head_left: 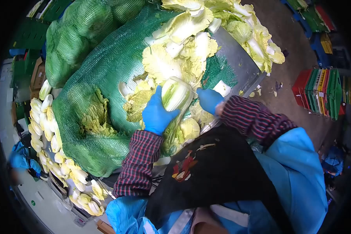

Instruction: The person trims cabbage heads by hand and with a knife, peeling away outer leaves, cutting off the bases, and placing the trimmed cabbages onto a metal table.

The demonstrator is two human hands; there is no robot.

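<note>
A napa cabbage (177, 93) with a pale, thick-ribbed base lies in front of me on loose leaves. My left hand (157, 114), in a blue glove, grips its left side with thumb and fingers apart around it. Close to the cabbage's base end, my right hand (210, 100), also gloved in blue, is closed. A thin tip seems to show at its fingers, but what it holds is hidden. Trimmed outer leaves (162, 64) are piled just beyond the cabbage. A cut white piece (222, 88) sits beside my right hand.
A green mesh sack (101, 70) lies open on the left, with cabbage leaves (95, 117) inside. Behind it stands a full sack (72, 46). Several trimmed cabbages (46, 121) line the left side. The metal table edge (257, 80) and stacked crates (318, 91) are at right.
</note>
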